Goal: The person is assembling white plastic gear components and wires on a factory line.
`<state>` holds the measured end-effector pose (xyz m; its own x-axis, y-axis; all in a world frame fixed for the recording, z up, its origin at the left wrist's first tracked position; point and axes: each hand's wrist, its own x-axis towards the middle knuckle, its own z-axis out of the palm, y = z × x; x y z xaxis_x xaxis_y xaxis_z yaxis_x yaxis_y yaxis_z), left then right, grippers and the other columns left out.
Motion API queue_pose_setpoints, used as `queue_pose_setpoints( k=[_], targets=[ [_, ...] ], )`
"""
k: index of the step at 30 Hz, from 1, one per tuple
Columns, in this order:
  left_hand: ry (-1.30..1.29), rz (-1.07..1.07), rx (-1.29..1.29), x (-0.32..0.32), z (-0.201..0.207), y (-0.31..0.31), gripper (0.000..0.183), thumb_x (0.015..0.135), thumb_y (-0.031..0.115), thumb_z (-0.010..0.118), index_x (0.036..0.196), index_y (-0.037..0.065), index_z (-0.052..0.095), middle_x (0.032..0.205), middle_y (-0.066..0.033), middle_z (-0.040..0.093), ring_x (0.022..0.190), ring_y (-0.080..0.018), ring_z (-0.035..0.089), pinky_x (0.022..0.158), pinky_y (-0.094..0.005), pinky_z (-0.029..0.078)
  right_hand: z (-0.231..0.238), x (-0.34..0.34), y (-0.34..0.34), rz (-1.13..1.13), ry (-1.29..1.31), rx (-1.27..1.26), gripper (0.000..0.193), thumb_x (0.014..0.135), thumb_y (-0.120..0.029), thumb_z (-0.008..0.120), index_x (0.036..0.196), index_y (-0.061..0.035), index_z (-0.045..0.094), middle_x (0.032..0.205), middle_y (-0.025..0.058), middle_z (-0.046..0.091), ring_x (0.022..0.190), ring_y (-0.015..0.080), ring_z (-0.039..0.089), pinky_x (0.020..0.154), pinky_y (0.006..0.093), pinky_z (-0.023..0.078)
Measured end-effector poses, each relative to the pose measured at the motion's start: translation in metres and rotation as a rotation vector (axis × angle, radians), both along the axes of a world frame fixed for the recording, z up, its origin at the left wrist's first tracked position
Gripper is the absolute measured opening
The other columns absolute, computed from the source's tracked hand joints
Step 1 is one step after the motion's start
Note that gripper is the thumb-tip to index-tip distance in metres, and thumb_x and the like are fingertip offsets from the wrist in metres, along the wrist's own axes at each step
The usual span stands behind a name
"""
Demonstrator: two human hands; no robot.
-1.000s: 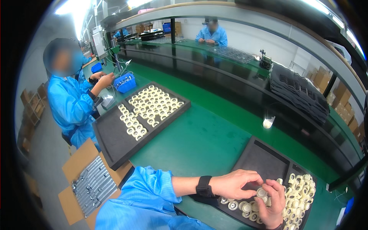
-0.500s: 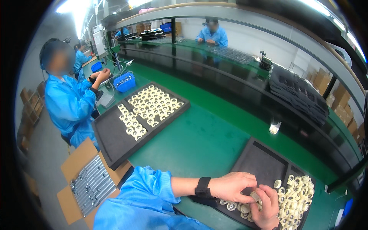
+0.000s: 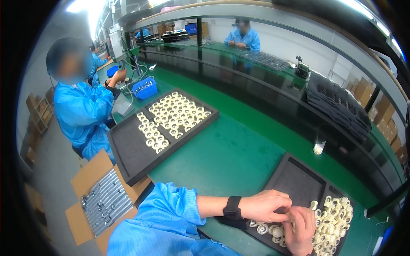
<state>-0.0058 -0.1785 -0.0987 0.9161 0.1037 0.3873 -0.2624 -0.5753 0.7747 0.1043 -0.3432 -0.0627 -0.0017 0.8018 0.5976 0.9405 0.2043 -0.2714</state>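
Note:
My left hand (image 3: 265, 206), with a black band at its wrist, reaches in over the near tray, thumb and fingers closed in a pinch. Against its fingertips, my right hand (image 3: 301, 227) is closed too, fingers curled. Between them they hold a small cream plastic gear, mostly hidden by the fingers. Under and beside the hands, a black foam tray (image 3: 294, 176) carries a heap of cream gear parts (image 3: 332, 222) on its right side. A few loose gears (image 3: 263, 229) lie below my left hand.
A second black tray (image 3: 128, 160) with rows of cream parts lies left on the green table. Beside it stand a blue bin (image 3: 145, 88) and an open carton (image 3: 106, 202) of metal pieces. One cream part (image 3: 318, 148) lies alone. A co-worker (image 3: 83, 113) works at left.
The scene has shifted slightly right in view. My hands stay together over the tray, and my fingers now cover more of the gear. The co-worker's hands have risen a little.

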Motion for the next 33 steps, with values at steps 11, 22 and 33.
queue_pose_setpoints(
  k=[11,22,33],
  targets=[
    [0.263,0.122,-0.562,0.009,-0.015,0.016,0.014,0.094,0.011,0.055,0.100,0.000,0.061,0.097,-0.0079,0.065,0.085,-0.0148,0.065,0.074,-0.0288,0.052,-0.001,0.003,-0.004,-0.100,0.130,-0.059,0.040,0.076,-0.003,0.072,0.114,-0.0015,0.061,0.106,0.0176,0.059,0.094,0.0334,0.058,0.081,0.0388,0.049],
    [0.173,0.072,-0.821,0.014,-0.029,0.024,0.016,0.096,0.008,0.050,0.109,0.001,0.056,0.106,-0.0086,0.062,0.089,-0.0117,0.064,0.081,-0.0257,0.050,0.000,0.004,-0.005,-0.092,0.124,-0.051,0.038,0.076,-0.004,0.072,0.113,-0.0009,0.061,0.102,0.0164,0.059,0.088,0.0313,0.058,0.076,0.0380,0.048],
    [0.198,0.068,-0.810,0.016,-0.033,0.025,0.019,0.095,0.007,0.050,0.112,0.000,0.055,0.108,-0.0090,0.061,0.092,-0.0131,0.064,0.083,-0.0263,0.050,-0.001,0.004,-0.005,-0.048,0.138,-0.040,0.037,0.075,-0.004,0.072,0.109,0.0004,0.059,0.104,0.0178,0.059,0.089,0.0326,0.058,0.074,0.0374,0.049]
  ],
)
